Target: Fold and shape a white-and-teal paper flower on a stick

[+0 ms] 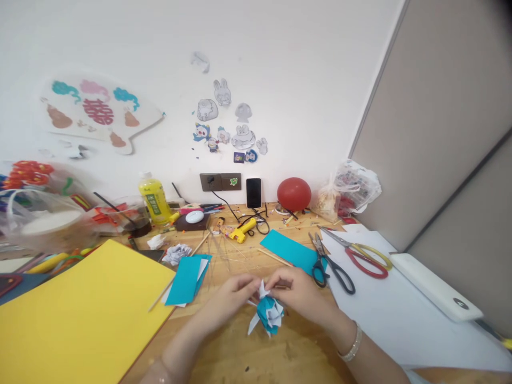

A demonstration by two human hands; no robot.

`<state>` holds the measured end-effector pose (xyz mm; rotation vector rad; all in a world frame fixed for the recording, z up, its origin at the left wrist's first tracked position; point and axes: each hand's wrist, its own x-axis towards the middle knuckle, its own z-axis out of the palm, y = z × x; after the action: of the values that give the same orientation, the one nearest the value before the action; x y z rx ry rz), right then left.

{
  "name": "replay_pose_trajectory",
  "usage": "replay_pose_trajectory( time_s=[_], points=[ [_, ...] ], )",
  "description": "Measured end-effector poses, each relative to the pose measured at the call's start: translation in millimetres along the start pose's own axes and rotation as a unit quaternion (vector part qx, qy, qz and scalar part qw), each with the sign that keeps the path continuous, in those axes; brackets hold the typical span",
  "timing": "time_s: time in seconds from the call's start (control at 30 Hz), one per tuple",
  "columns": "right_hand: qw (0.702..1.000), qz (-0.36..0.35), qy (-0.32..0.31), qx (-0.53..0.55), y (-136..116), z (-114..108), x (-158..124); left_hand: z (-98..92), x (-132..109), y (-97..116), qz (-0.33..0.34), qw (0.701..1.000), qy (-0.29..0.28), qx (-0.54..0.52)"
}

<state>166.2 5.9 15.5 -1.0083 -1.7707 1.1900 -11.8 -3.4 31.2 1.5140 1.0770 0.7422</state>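
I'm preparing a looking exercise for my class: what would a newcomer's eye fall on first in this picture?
Probably the big yellow sheet across the left front of the table, then the red balloon at the back, near the wall. Front and centre, a blue-and-white paper flower sits between the person's left grip and right grip.

Pinches a teal-and-white paper flower (269, 314) by its white tip (263, 288) with left hand (235, 296) and right hand (298, 293), over a wooden surface (224, 354). Has a yellow sheet (90, 314) and stacked teal paper (182, 282) at left, a yellow glue gun (242, 231) ahead, black-handled scissors (320, 255) at right, a red balloon (294, 194) near the wall (304, 80).
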Motion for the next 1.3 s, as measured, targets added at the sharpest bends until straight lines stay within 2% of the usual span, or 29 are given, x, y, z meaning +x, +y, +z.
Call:
replay_pose_trajectory(
  time_s=[0.1, 0.2, 0.3, 0.43, 0.57, 0.73, 0.93, 1.2, 1.3],
  points=[
    [1.000, -0.015, 0.007, -0.023, 1, 1, 0, 4.3, 2, -7, 0.006, 1.000, -0.001, -0.009],
    [0.998, -0.040, 0.006, -0.053, 0, -1, 0, 9.7, 2, -9, 0.019, 0.999, 0.045, 0.022],
    [0.995, -0.051, -0.031, -0.083, -8, -6, -3, 12.3, 2, -8, 0.030, 0.995, 0.082, 0.055],
    [0.984, -0.094, -0.073, -0.133, -22, -12, -9, 12.6, 3, -5, 0.036, 0.992, 0.095, 0.071],
    [0.967, -0.146, -0.031, -0.204, -26, -4, -11, 16.0, 6, -7, 0.044, 0.985, 0.120, 0.117],
    [0.937, -0.204, 0.021, -0.281, -14, 11, -11, 21.3, 9, -11, 0.023, 0.975, 0.156, 0.158],
    [0.908, -0.263, 0.056, -0.321, -3, 16, -11, 20.5, 8, -12, 0.022, 0.969, 0.182, 0.165],
    [0.894, -0.286, 0.083, -0.334, 0, 20, -12, 21.5, 10, -16, 0.030, 0.964, 0.200, 0.170],
    [0.901, -0.268, 0.092, -0.329, -2, 21, -12, 21.8, 8, -15, 0.036, 0.964, 0.203, 0.167]
  ],
)
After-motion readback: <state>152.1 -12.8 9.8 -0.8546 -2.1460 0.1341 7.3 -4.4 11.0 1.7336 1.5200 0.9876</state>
